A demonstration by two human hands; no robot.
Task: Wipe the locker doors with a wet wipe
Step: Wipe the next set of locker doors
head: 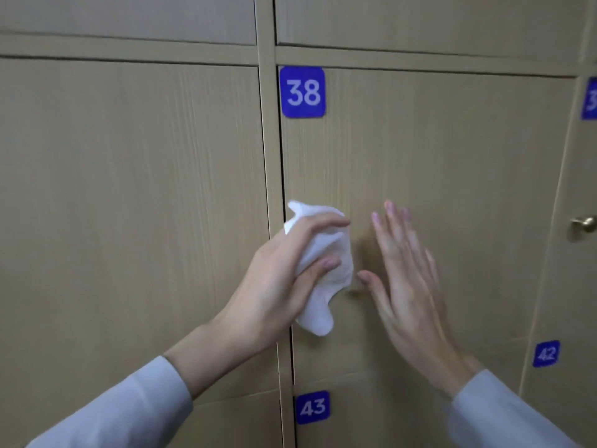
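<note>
Head view: the left hand (277, 273) is gripping a bunched white wet wipe (323, 270), thumb and fingers curled round it, holding it in front of the left edge of the locker door numbered 38 (436, 163). Whether the wipe is actually touching the wood cannot be told. The right hand (407, 273) is holding its fingers straight and spread, empty, close to the door face just right of the wipe; contact is unclear, as the hand is blurring.

Risks, as judged: the wipe is crumpled rather than flat, so it is likely covering only a narrow strip and leaving streaks or missed patches. A loose tail is hanging below the grip and could be catching in the gap (284, 189) beside the door. The brass knob (583, 224) and the blue number sticker 38 (302, 92) could be skipped, or the sticker's edge lifted by rubbing.
</note>
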